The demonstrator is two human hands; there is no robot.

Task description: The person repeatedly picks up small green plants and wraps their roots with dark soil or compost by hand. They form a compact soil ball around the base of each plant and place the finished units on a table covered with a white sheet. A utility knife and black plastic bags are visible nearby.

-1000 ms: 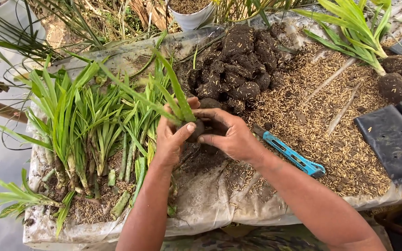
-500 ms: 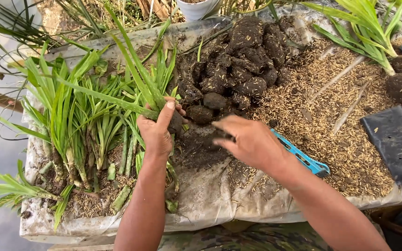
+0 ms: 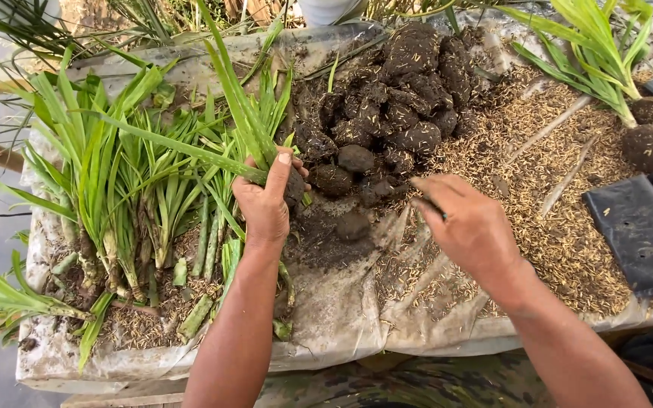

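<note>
The left hand (image 3: 266,200) is wrapped around the base of a green seedling (image 3: 239,125), thumb up along the stem and fingers curled behind it, where a dark lump of soil seems to cling to the root. The long leaves of that plant fan up and away to the left, over a row of other seedlings (image 3: 122,189) lying side by side on the pale plastic sheet (image 3: 334,317) that covers the bench.

The right hand (image 3: 466,223) hovers just beside it, over the scattered rice husks (image 3: 553,234), palm down, fingers loosely bent. Something dark shows near its fingertips, but I cannot tell whether it actually grips anything.

Between the two hands a single soil ball (image 3: 353,224) sits alone on the dirty sheet, touching neither. Beyond it, farther from the person, lies a heap of soil balls (image 3: 398,106) flecked with husk. At the far right, two finished plants with balled roots (image 3: 648,132) lie near a stack of black plastic bags (image 3: 644,227) with punched holes
</note>
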